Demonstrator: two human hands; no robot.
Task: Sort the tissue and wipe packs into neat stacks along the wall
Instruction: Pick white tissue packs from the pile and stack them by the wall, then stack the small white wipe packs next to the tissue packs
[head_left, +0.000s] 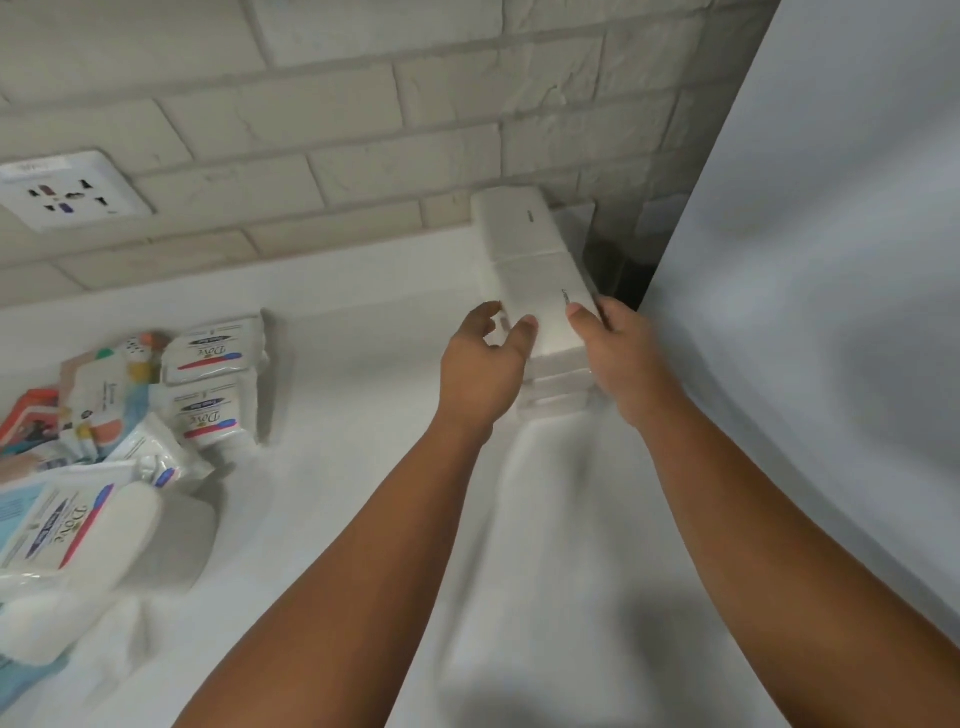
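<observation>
Pack (545, 312) lengthwise toward wall (363, 130)

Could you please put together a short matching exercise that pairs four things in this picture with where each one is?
Things:
1. white pack stack
2. Dove packs
3. wall socket
4. grey panel

Places:
A. set into the brick wall, upper left
B. between both hands, near the wall
C. along the right edge of the view
D. in the loose pile on the left of the counter

Pairs: 1-B, 2-D, 3-A, 4-C. The left hand and right hand touch the stack's two sides.
</observation>
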